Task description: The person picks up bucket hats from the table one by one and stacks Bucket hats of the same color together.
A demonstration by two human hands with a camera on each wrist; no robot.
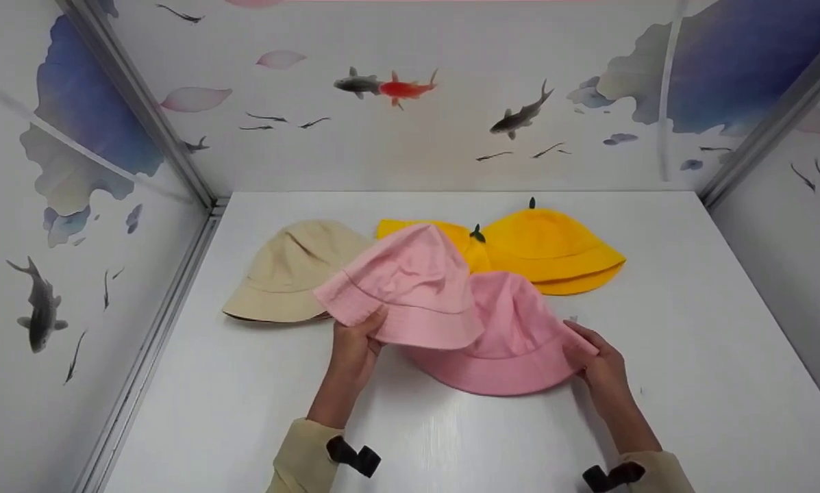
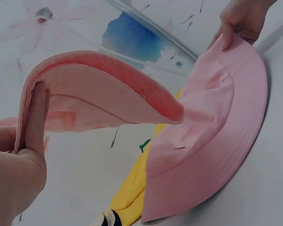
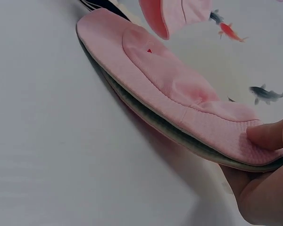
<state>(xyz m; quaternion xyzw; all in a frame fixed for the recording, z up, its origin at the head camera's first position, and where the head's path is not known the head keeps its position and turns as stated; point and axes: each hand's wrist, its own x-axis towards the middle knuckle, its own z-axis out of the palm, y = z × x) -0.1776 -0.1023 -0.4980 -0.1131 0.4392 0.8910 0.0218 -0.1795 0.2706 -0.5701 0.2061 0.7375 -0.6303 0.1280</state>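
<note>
A light pink bucket hat is held up by its brim in my left hand; in the left wrist view the fingers lie inside the brim, the thumb side outside. My right hand pinches the brim edge of a deeper pink bucket hat, thumb on top in the right wrist view. The lighter hat overlaps the left part of the deeper pink one in the head view. A dark green underside shows beneath the deeper pink brim.
Behind the pink hats lie a beige bucket hat at the left and yellow hats with small green leaf tips at the right. All are on a white table. Printed panels wall in the back and both sides.
</note>
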